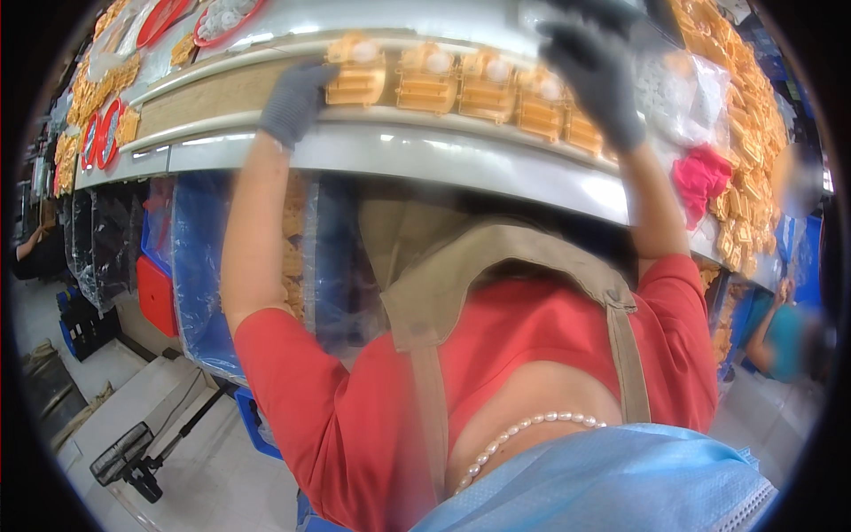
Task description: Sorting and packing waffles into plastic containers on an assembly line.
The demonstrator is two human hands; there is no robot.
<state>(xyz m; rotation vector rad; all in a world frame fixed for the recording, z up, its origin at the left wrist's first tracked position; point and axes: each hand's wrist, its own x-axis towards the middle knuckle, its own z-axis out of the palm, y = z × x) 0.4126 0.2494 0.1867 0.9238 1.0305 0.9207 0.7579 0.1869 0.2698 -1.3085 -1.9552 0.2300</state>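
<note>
A row of several orange plastic parts (486, 87) with whitish round pieces on top lies along a brown strip between two pale rails. My left hand (297, 99), in a grey glove, has its fingers closed on the left edge of the leftmost orange plastic part (356, 82). Above the row's right end is my right hand (596, 82), also gloved in grey, its fingers stretched out and somewhat blurred. I see nothing held in it. Beyond its fingertips a dark blurred shape (612, 12) shows, too smeared to name.
A heap of orange parts (753, 168) fills the right side, beside a clear plastic bag (687, 97) and a pink cloth (702, 174). Red rings (105, 133) and a red-rimmed tray of white pieces (206, 37) stand left. Blue bins (199, 266) sit under the bench edge.
</note>
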